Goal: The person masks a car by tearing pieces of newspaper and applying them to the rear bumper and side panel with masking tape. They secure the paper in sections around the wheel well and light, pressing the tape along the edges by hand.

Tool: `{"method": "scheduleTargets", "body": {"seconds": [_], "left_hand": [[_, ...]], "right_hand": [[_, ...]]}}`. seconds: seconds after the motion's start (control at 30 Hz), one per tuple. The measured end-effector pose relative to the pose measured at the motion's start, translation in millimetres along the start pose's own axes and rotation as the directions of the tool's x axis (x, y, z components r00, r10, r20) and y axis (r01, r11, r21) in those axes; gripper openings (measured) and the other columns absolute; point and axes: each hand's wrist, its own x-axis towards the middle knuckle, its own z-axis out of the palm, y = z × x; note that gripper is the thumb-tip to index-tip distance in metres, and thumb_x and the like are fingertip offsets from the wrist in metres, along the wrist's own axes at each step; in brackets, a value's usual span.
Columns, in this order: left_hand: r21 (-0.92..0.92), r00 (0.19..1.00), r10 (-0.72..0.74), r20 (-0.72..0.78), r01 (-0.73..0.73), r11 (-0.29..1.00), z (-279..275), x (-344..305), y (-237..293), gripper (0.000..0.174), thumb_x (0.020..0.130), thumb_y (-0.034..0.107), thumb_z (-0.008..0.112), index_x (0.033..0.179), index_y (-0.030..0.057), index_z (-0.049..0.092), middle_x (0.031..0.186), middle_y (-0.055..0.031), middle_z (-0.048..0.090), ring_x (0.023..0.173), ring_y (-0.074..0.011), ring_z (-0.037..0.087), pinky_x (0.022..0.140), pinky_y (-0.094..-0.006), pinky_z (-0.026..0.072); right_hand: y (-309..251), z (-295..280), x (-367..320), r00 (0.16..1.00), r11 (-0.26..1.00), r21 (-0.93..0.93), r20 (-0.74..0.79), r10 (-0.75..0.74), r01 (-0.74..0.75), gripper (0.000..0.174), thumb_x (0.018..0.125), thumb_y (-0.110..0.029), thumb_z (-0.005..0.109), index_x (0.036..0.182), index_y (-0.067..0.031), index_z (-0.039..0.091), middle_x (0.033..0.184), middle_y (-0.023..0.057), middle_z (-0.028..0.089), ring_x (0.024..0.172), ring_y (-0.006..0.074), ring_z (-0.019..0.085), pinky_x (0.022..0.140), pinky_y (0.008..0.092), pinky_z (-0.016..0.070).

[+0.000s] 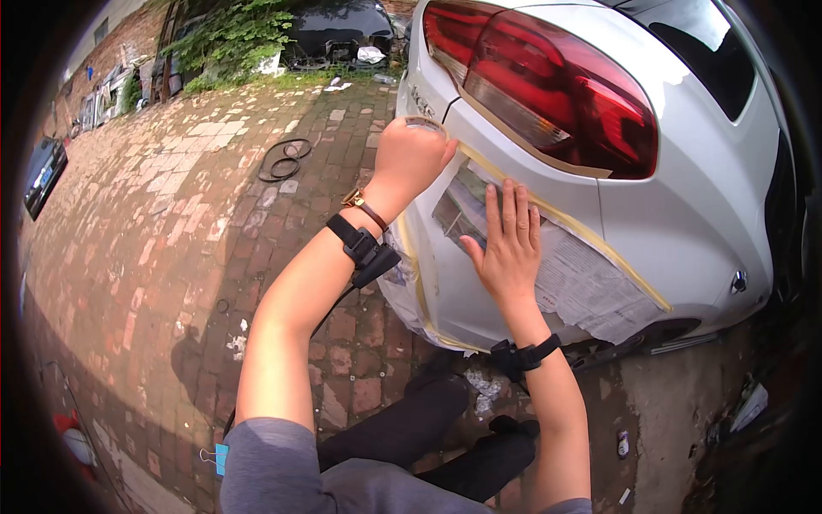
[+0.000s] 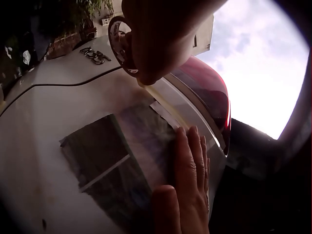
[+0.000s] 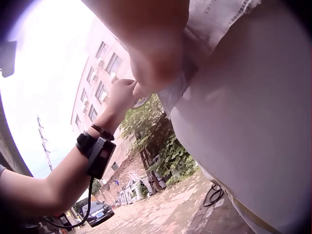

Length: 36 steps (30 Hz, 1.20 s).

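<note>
Brick paving spread out around you, with a dark car and greenery at 12 o'clock and 2 black rings lying on the bricks at 11 o'clock. The rear corner of a white car filled your view from 1 to 3 o'clock, its red tail light high at 1 o'clock.

Below that light, newspaper lay against the body panel. Its upper edge was fastened by a yellowish masking tape strip that slanted down toward 4 o'clock.

Your left hand had its fingers curled round a tape roll. It pressed the roll to the car's body just at the left end of the tail light, where the strip began.

Your right hand lay flat on the newspaper, fingers straight and close together, pointing to 12 o'clock and gripping nothing. It sat at 5 o'clock of your left hand, near it but not touching.

A second line of tape ran down the bumper edge below your left wrist.
</note>
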Motion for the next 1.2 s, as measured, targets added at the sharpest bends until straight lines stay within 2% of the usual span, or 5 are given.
{"method": "scheduleTargets", "body": {"seconds": [0.4, 0.63, 1.07, 1.13, 1.2], "left_hand": [[-0.026, 0.992, -0.094, 0.084, 0.096, 0.995, 4, 6, 3, 0.038, 0.086, 0.035, 0.067, 0.058, 0.0092, 0.069, 0.057, -0.0101, 0.064, 0.054, -0.0279, 0.062, 0.064, -0.0383, 0.0453], [-0.133, 0.989, -0.093, 0.11, 0.108, 0.985, 0, 2, -4, 0.043, 0.089, 0.038, 0.065, 0.058, 0.0083, 0.067, 0.057, -0.0127, 0.062, 0.055, -0.0312, 0.06, 0.068, -0.0393, 0.0431], [-0.241, 0.953, 0.269, -0.138, -0.296, 0.924, -1, -46, -11, 0.037, 0.086, 0.022, 0.072, 0.058, 0.011, 0.05, 0.054, -0.0051, 0.053, 0.055, -0.0235, 0.055, 0.065, -0.0358, 0.0419], [-0.291, 0.986, 0.155, -0.061, -0.166, 0.942, -7, -87, -21, 0.037, 0.091, 0.028, 0.071, 0.062, 0.0092, 0.055, 0.054, -0.0018, 0.05, 0.054, -0.0193, 0.053, 0.064, -0.0333, 0.0418], [-0.636, 0.629, -0.553, 0.546, 0.741, 0.215, -18, -117, -12, 0.035, 0.097, 0.033, 0.067, 0.076, 0.006, 0.062, 0.059, 0.0049, 0.049, 0.054, -0.0121, 0.049, 0.064, -0.0287, 0.0412]], "right_hand": [[-29, 8, 56, 0.975, 0.947, -0.247, 0.138, -0.174, 0.204, 0.083, 0.087, -0.047, 0.064, 0.148, 0.0028, 0.039, 0.16, 0.0129, 0.033, 0.152, 0.0237, 0.022, 0.126, 0.038, 0.011], [-43, 9, 77, 0.788, 0.943, 0.234, -0.522, 0.327, -0.236, 0.021, 0.078, -0.021, 0.079, 0.09, -0.018, 0.062, 0.096, -0.0002, 0.053, 0.092, 0.0214, 0.048, 0.085, 0.0373, 0.0342], [-58, 52, 106, 0.665, 0.831, 0.06, -0.568, 0.484, -0.554, 0.022, 0.079, -0.03, 0.077, 0.085, -0.0208, 0.057, 0.1, 0.0005, 0.048, 0.098, 0.0242, 0.043, 0.088, 0.0418, 0.0324], [-58, 49, 107, 0.67, 0.83, 0.061, -0.558, 0.489, -0.555, 0.022, 0.079, -0.029, 0.077, 0.085, -0.0211, 0.057, 0.099, 0.0018, 0.047, 0.098, 0.0254, 0.043, 0.088, 0.043, 0.0318], [-61, 37, 101, 0.716, 0.84, 0.178, -0.45, 0.533, -0.513, 0.023, 0.08, -0.024, 0.077, 0.092, -0.018, 0.059, 0.104, 0.0038, 0.05, 0.102, 0.0267, 0.045, 0.089, 0.0423, 0.033]]}}
